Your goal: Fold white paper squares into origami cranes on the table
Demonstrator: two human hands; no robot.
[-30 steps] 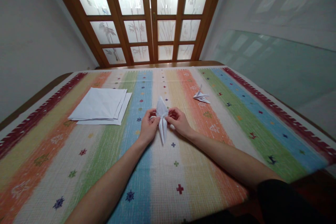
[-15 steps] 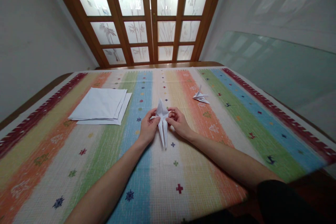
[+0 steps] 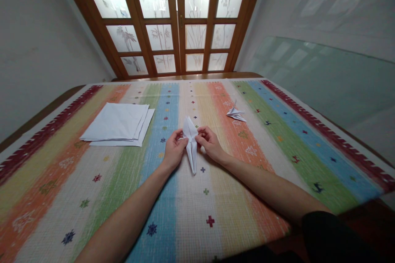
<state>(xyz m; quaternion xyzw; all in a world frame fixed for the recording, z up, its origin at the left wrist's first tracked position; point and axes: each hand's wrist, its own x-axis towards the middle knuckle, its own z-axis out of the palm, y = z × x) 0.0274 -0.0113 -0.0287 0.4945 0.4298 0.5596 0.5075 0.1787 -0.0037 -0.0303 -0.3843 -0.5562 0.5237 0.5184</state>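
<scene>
A white, partly folded paper piece (image 3: 191, 144) with a long narrow point toward me sits at the middle of the striped tablecloth (image 3: 92, 197). My left hand (image 3: 173, 151) pinches its left side with curled fingers. My right hand (image 3: 210, 143) pinches its right side, thumb and fingertips pressed on the fold. The upper flap of the paper stands up between my fingertips.
A stack of white paper sheets (image 3: 119, 124) lies on the left part of the cloth. A finished folded paper crane (image 3: 236, 113) rests to the right, beyond my right hand. Wooden doors with frosted glass (image 3: 182, 16) stand behind the table's far edge.
The paper's upper flap has shifted slightly and the piece has settled a little lower between my fingers. Both hands stay in nearly the same place.
</scene>
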